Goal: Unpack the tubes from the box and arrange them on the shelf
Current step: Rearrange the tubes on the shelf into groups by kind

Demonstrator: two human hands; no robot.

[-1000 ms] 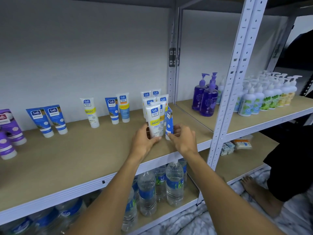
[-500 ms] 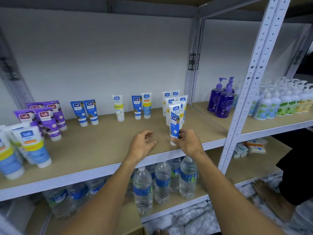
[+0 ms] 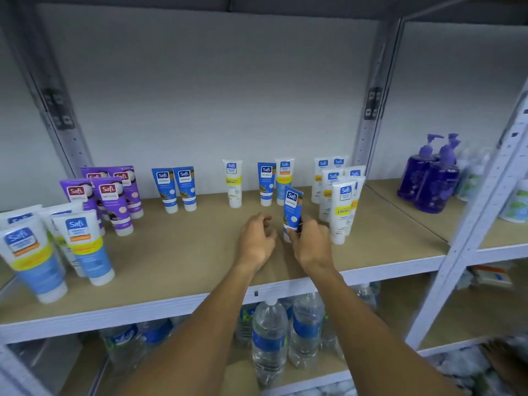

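Clear water bottles [image 3: 268, 338]: nearest you, standing one level down, beneath your forearms.
Shelf [image 3: 185, 252]: a tan board with a white front edge, which both your wrists cross.
Left hand [image 3: 257, 238]: low over the board, fingers loosely curled, holding nothing, just left of the blue tube [image 3: 292, 210].
Right hand [image 3: 311, 244]: your thumb and fingers pinch the blue tube at its lower end.
Blue tube: upright with a slight tilt, mid-shelf; your fingers hide its cap.
White tubes [image 3: 341, 212]: a cluster standing cap down, just right of your right hand.
White-and-blue tubes [image 3: 83, 247]: a group at the near left.
Purple tubes [image 3: 114, 201]: just behind that group.
Back row [image 3: 235, 182]: more tubes standing along the far wall.
Pump bottles [image 3: 428, 178]: purple, in the next bay, far right.
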